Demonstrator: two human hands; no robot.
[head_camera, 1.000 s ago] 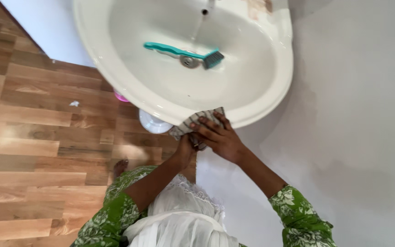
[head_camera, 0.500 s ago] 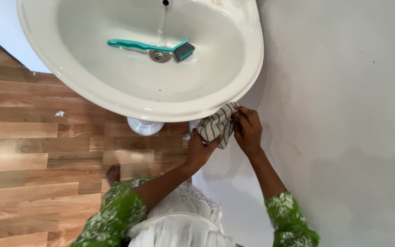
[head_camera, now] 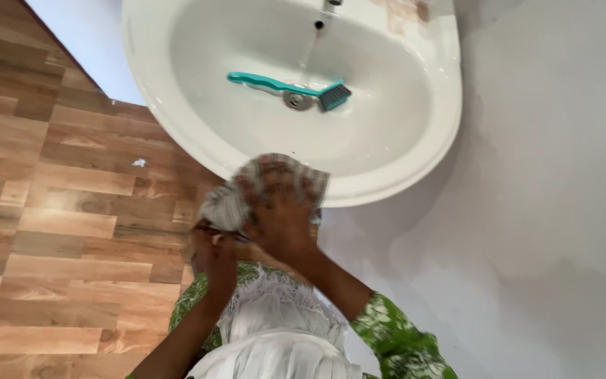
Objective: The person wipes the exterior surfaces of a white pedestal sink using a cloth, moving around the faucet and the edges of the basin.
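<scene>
A white oval sink (head_camera: 401, 168) fills the top of the view, with a teal scrub brush (head_camera: 285, 86) lying across its drain. A striped grey and white cloth (head_camera: 229, 200) is pressed against the sink's near rim. My right hand (head_camera: 282, 214) lies flat on the cloth, fingers spread, blurred by motion. My left hand (head_camera: 212, 256) sits just below and to the left, gripping the cloth's lower edge. Both forearms wear green flowered sleeves.
Wood-look floor planks (head_camera: 71, 210) stretch along the left side, with a small white scrap (head_camera: 138, 163) on them. A plain pale wall (head_camera: 548, 210) takes up the right side. White garment fabric (head_camera: 275, 337) hangs at the bottom centre.
Both hands and the cloth have swept left along the sink's near rim, from the right part toward the middle. The view has also shifted, so the pedestal below the sink is now hidden.
</scene>
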